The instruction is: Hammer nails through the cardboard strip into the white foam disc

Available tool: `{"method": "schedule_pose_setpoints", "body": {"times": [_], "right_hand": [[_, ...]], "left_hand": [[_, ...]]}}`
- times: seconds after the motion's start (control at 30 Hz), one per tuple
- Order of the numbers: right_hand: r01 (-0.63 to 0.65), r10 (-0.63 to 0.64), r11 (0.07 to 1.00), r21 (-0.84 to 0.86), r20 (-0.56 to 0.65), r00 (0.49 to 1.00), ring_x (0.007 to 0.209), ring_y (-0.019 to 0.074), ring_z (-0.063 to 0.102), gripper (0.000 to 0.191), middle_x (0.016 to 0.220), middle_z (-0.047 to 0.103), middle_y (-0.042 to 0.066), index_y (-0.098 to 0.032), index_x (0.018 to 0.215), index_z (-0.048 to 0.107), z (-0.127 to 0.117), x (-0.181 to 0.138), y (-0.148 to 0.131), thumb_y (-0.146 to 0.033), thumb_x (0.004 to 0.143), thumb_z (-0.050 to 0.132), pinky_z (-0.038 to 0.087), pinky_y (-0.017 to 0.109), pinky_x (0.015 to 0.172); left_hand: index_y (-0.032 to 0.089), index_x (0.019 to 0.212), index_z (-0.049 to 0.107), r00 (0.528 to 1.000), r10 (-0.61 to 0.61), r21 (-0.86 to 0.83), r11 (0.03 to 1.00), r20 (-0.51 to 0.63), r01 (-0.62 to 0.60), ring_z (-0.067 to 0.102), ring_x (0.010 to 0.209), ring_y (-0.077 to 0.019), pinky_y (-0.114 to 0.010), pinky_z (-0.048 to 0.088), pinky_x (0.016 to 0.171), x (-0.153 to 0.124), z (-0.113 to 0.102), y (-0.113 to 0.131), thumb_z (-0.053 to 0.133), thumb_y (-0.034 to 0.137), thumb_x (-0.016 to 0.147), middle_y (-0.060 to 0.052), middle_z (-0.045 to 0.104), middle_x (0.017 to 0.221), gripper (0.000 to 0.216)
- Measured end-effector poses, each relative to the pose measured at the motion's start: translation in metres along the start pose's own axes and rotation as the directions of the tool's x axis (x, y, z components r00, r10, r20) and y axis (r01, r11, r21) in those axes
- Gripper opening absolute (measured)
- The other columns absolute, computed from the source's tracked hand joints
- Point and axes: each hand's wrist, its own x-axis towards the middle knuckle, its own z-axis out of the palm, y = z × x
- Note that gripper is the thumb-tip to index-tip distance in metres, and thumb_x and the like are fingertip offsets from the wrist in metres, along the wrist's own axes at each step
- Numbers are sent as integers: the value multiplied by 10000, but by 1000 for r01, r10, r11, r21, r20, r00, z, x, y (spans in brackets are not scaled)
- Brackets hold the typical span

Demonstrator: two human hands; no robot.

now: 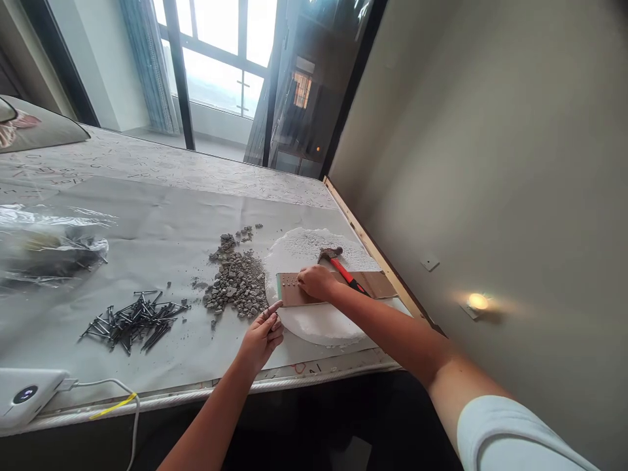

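A brown board [318, 297] with a green strip at its left end lies across a round white foam-like slab [318, 327]. My right hand [316, 282] is closed low over the board, its fingertips down beside short rows of small round heads [289, 284]. Whatever it pinches is hidden. Just off the board's near left corner, my left hand [265, 337] has its fingers curled together, the index finger pointing toward the board. Something thin and dark shows among those fingers, too small to name. A claw hammer [343, 269] with a red and black handle rests behind my right hand, partly on the board.
Loose grey gravel [238, 278] is heaped left of the slab. Farther left lie a pile of dark nails [132, 320] and a clear plastic bag [53, 248]. A white power bank [29, 396] with a cable sits front left. A wooden rail [363, 235] and wall border the right side.
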Motion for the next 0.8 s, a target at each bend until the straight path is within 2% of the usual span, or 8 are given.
{"method": "schedule_pose_setpoints", "body": {"times": [0.2,0.27,0.33,0.47,0.53,0.6,0.7,0.8], "right_hand": [[-79,92,988,133,-95,991,854,180,605,230,984,641,138,-99,949,602,0,-4,1,-155,896,385,417,256,736],[-113,140,976,186,-140,980,860,180,597,260,977,637,141,-86,991,574,-5,-4,4,-126,909,330,419,258,738],[-94,138,967,235,-176,975,906,182,586,284,994,633,149,-79,1010,561,-15,-3,4,-121,922,294,419,265,767],[136,-79,941,309,-192,978,1020,135,562,205,1067,635,92,-136,920,608,-29,-8,-15,-156,908,404,413,218,835],[261,-214,907,330,-173,961,1079,126,543,152,1038,654,59,-160,824,637,-28,-15,-32,-160,867,491,417,194,843],[365,-330,869,334,-159,930,1142,145,513,167,1095,637,88,-150,787,654,-23,-23,-47,-160,858,503,422,214,867],[401,-376,862,310,-140,916,1155,182,512,163,1199,582,141,-125,792,669,-14,-30,-58,-188,844,529,422,258,901],[337,-310,904,264,-141,940,1105,174,541,172,1187,594,119,-138,879,671,-11,-28,-51,-250,841,545,419,256,903]], "left_hand": [[147,1121,560,1000,-14,-16,1000,6,14,216,436,-18,-155,144,409,1,-1,-1,711,205,696,85,313,545,455],[146,1114,561,1000,-14,-19,1000,7,14,223,432,-18,-156,148,408,1,-1,0,708,201,700,85,318,543,443],[144,1112,559,1000,-10,-17,1000,4,10,248,433,-19,-154,165,410,1,0,0,700,190,705,77,348,548,433],[150,1094,546,1000,-14,-14,1000,5,15,388,484,-44,-159,281,449,-2,2,0,679,151,709,27,481,617,407],[148,1008,553,1000,-26,-12,1000,-3,26,464,530,-76,-186,351,489,-4,2,0,670,149,710,-3,532,653,320],[145,907,544,999,-36,-8,999,-14,36,515,569,-108,-213,393,517,-5,2,-1,660,154,714,-27,559,673,226],[147,835,523,999,-46,-24,999,-12,45,486,520,-88,-187,357,467,-6,1,-3,639,154,727,-21,548,653,159],[144,876,539,998,-65,-58,996,9,65,357,438,-31,-145,249,404,-6,0,-2,620,148,745,12,497,617,154]]}}
